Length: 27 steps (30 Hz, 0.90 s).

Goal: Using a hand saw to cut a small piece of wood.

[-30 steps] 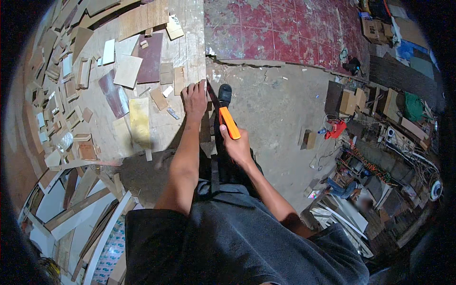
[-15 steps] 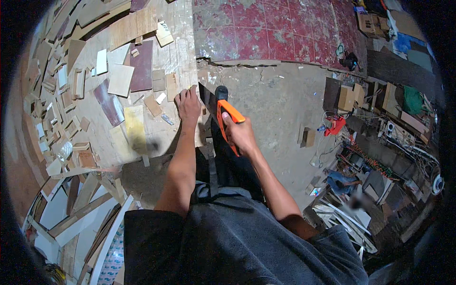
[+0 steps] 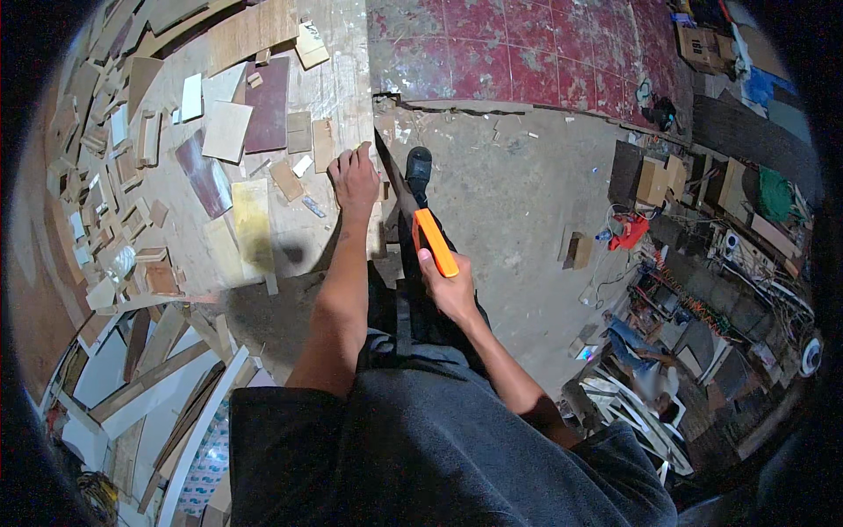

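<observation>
My right hand (image 3: 450, 285) is wrapped round the orange handle of a handsaw (image 3: 435, 246). Its dark blade slants up and left from the handle, and its far end lies along the right edge of the wooden worktable (image 3: 351, 88). My left hand (image 3: 356, 184) rests on that edge just left of the blade, palm down with its fingers slightly bent and spread. A small wood edge (image 3: 384, 191) shows beside the left hand; whatever lies beneath the palm is hidden.
Wood offcuts (image 3: 226, 132) and a yellow board (image 3: 252, 224) lie over the table. Long boards and strips (image 3: 158, 386) are piled at lower left. My shoe (image 3: 420, 162) stands on the concrete floor. Cables, tools and a seated person (image 3: 632, 342) are at the right.
My right hand has drawn the saw back toward my body, and more of the blade shows. My left hand stays at the table edge. The whole view has shifted slightly.
</observation>
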Each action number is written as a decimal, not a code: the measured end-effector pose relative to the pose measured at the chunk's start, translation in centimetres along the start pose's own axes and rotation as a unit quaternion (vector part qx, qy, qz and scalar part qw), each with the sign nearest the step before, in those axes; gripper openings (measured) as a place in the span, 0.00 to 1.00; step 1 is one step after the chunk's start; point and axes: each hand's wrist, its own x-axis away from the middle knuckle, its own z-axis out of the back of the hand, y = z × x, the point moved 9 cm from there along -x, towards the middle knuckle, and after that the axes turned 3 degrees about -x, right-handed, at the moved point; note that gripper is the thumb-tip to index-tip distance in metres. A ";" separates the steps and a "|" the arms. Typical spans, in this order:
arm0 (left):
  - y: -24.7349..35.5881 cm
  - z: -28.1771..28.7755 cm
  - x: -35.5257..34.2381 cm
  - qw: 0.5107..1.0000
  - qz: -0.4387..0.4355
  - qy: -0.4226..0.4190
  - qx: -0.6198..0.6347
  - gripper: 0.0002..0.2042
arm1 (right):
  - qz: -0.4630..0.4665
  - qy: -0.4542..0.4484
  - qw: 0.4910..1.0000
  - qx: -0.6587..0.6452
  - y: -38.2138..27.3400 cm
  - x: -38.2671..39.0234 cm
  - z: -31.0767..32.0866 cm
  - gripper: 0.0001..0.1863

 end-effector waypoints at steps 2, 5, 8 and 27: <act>-0.3 -0.2 -0.1 1.000 0.006 -0.008 -0.001 0.18 | 0.011 0.006 1.000 0.021 -0.1 0.0 -0.3 0.22; -0.2 -0.3 0.1 1.000 0.011 -0.013 0.001 0.18 | 0.018 0.006 0.999 0.028 0.1 0.3 -0.9 0.22; -0.2 -0.4 0.1 1.000 0.012 -0.017 0.006 0.18 | 0.020 -0.005 1.000 0.016 -0.2 0.3 -1.7 0.21; -0.7 -0.9 0.1 0.999 0.027 -0.044 0.014 0.18 | -0.088 -0.029 0.996 -0.014 -4.8 -3.7 -1.3 0.23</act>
